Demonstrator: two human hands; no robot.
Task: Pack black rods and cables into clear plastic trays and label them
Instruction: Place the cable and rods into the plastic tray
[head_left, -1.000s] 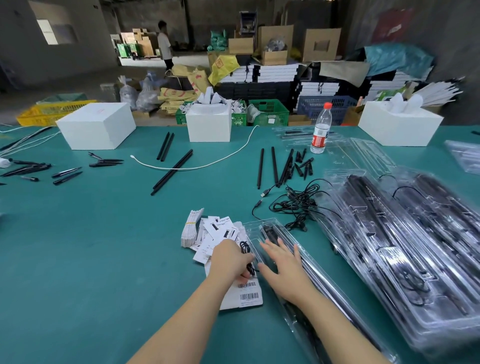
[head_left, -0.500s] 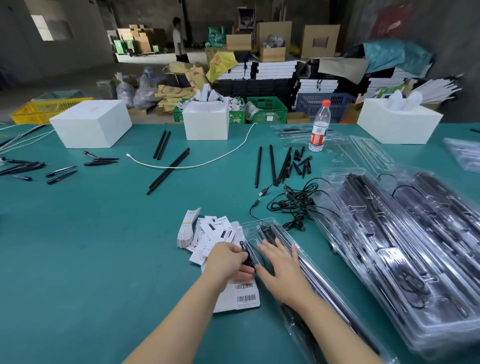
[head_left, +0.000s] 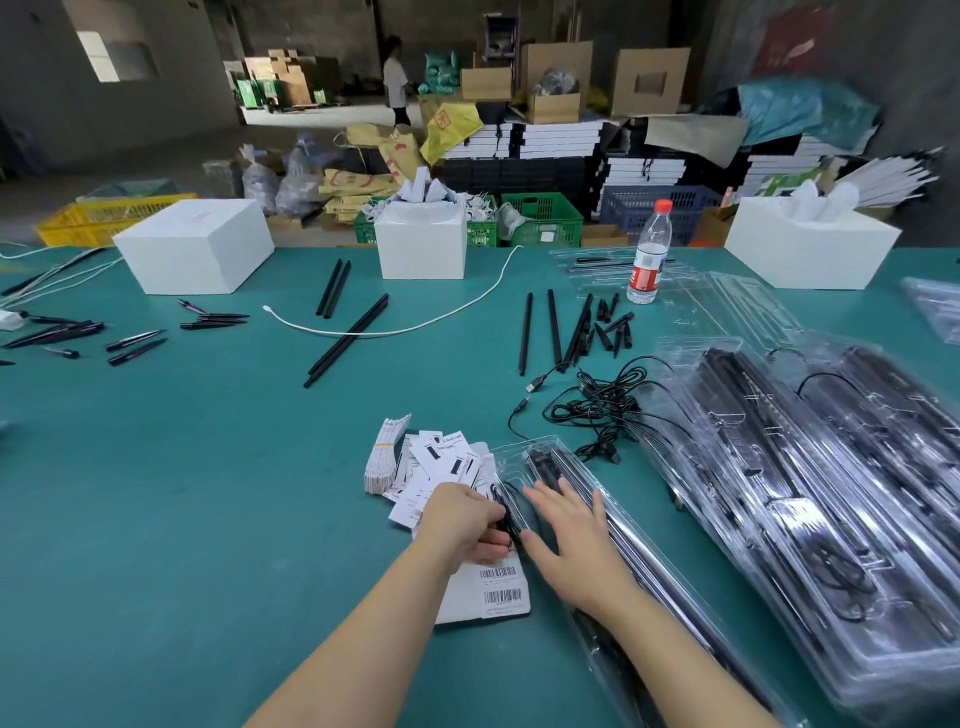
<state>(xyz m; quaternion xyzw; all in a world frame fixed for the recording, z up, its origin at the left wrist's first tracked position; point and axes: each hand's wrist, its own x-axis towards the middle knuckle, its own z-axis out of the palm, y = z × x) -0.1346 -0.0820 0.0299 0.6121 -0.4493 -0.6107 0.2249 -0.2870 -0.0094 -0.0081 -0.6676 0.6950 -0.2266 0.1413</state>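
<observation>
Left hand (head_left: 467, 525) now curls tighter, pinching the black cable (head_left: 503, 512) into the clear tray (head_left: 623, 545); right hand (head_left: 576, 540) stays flat, open, pressing tray. Cable nearly seated; labelling pending.

We see a water bottle (head_left: 648, 254) standing upright on the green table (head_left: 156, 493), between two white boxes (head_left: 422, 241) (head_left: 810, 244). A third white box (head_left: 195, 245) sits far left. A white cord (head_left: 415, 325) curves across the tabletop. Behind the table, green crates (head_left: 540, 218), a yellow crate (head_left: 104, 221) and cardboard cartons (head_left: 556, 67) crowd the floor, where a person (head_left: 397, 80) stands.
</observation>
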